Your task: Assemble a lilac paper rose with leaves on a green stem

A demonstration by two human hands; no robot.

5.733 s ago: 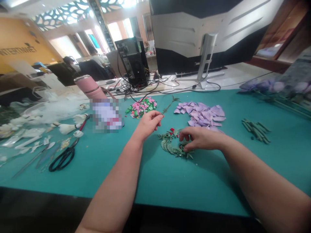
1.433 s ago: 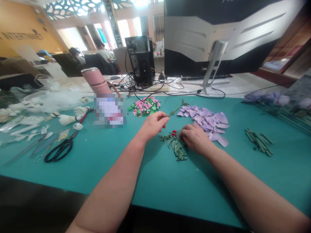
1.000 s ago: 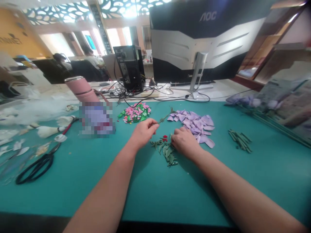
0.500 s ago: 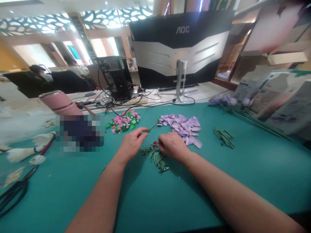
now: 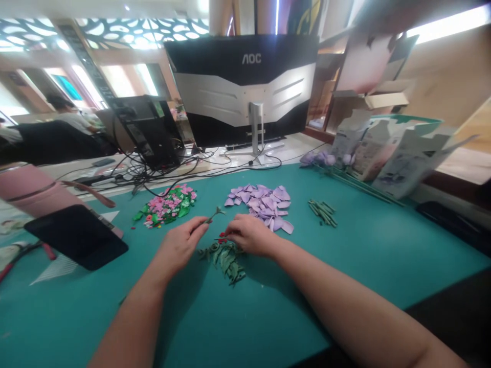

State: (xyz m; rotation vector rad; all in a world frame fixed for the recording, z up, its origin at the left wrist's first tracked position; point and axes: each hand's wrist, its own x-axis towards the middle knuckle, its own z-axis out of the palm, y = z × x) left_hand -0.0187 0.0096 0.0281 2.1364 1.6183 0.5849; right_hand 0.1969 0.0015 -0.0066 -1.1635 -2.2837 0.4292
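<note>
My left hand (image 5: 180, 248) is closed in a pinch on a thin green stem piece (image 5: 217, 211) with a forked, leaf-like tip pointing up and right. Just right of it, my right hand (image 5: 253, 236) has its fingers bent together at small red pieces (image 5: 222, 236); what lies between the fingertips is hidden. Below both hands is a small heap of dull green leaf pieces (image 5: 229, 263). Lilac petal pieces (image 5: 264, 202) lie spread behind my right hand. A mixed pile of pink and green flower pieces (image 5: 171, 204) sits beyond my left hand.
Green stem sticks (image 5: 322, 212) lie on the green mat (image 5: 368, 245) to the right. A dark phone (image 5: 79, 236) leans by a pink bottle (image 5: 28, 191) at left. Behind stand a monitor (image 5: 245, 97), cables and open boxes (image 5: 406, 158). A person sits far left.
My view has turned to the right, so everything sits further left in the picture. Both hands stay over the leaf heap; the stem in my left hand has changed its tilt slightly.
</note>
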